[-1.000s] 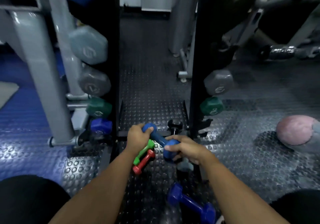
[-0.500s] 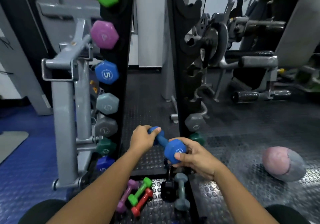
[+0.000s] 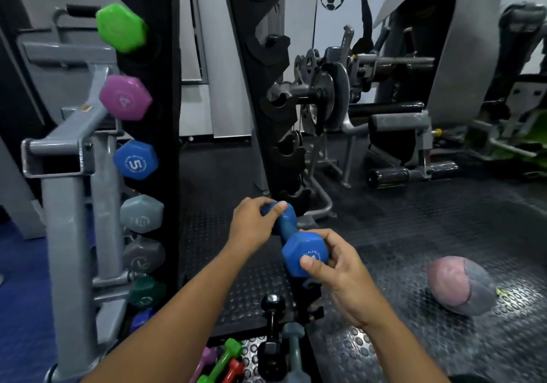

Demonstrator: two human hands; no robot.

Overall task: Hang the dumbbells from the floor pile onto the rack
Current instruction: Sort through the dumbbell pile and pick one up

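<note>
Both hands are up with the blue dumbbell held in the air between the black rack uprights: the left hand has its fingers curled over the far head, the right hand grips the near head, thumb on its face. The floor pile lies below on the studded floor.

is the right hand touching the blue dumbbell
Touching. The head view shows the right hand with thumb and fingers curled round the near head of the blue dumbbell.
</note>
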